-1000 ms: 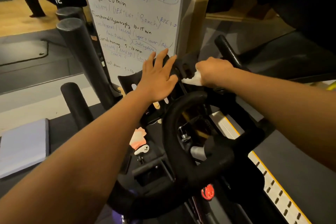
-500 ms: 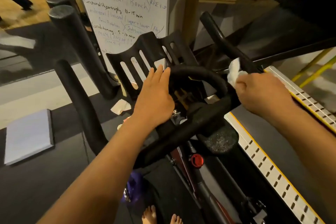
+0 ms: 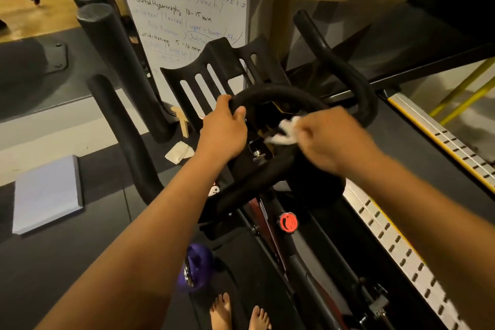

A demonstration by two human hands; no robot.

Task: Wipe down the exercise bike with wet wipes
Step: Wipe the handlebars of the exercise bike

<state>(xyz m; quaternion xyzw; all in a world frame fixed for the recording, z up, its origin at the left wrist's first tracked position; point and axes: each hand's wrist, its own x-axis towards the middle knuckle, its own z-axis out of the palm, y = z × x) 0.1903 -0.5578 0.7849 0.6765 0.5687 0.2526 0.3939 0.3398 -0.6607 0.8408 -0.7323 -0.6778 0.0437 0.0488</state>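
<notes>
A: What is nearest to us?

B: Two bare feet [image 3: 238,311] at the bottom; just beside them sits a purple kettlebell [image 3: 195,268]; a bit further on is the red knob [image 3: 288,222] on the exercise bike [image 3: 302,262].

A: What is the job right now?

B: I think it is rubbing the handlebar [image 3: 270,92], the black loop in the middle; the wet wipe [image 3: 285,131] is inside that loop, near the cross bar.

A: How do you do it well?

B: Hold the bar firm with one hand so it does not wobble; wrap the wipe round the bar and slide it all the way along, on top and under; go into the bends too, since sweaty hands sit there; turn the wipe over when it looks dirty.

A: What are the fingers doing?

B: The left hand [image 3: 223,134] has its fingers curled right over the left side of the loop, and the thumb lies on the bar; it grips it. The right hand [image 3: 329,139] is blurry; its fingers are bunched close and pinch the wipe, which pokes out to the left; I cannot tell if the wipe touches the bar.

A: What is further back?

B: A black holder [image 3: 223,52] with long slots; a side horn [image 3: 336,60] of the bar on the right; then a whiteboard [image 3: 187,8] with writing.
</notes>
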